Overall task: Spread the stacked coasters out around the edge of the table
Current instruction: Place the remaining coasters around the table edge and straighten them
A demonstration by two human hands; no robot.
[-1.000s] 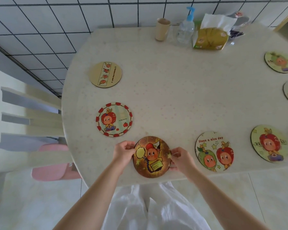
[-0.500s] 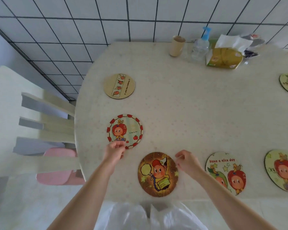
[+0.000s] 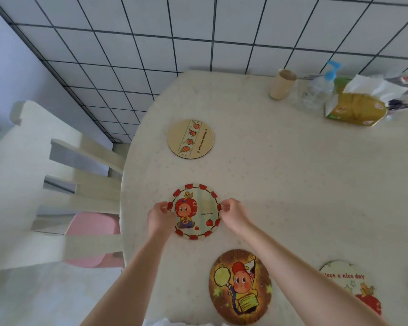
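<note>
red-bordered coaster (image 3: 196,211) flat near table (image 3: 292,175) left edge, left hand (image 3: 160,216) and right hand (image 3: 233,214) pinching its opposite rims, tan coaster (image 3: 191,139) beyond, dark orange coaster (image 3: 240,286) nearer the person

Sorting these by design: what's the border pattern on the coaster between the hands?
Red squares ringing the coaster, seen in the head view.

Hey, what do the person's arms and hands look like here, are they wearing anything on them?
Both forearms are bare right down to the bottom edge of the picture, with no sleeves in sight. The left hand and right hand wear no gloves, and no rings, watch or bracelet show. The fingers are too blurred to judge the nails. A bit of white clothing shows between the arms.
</note>
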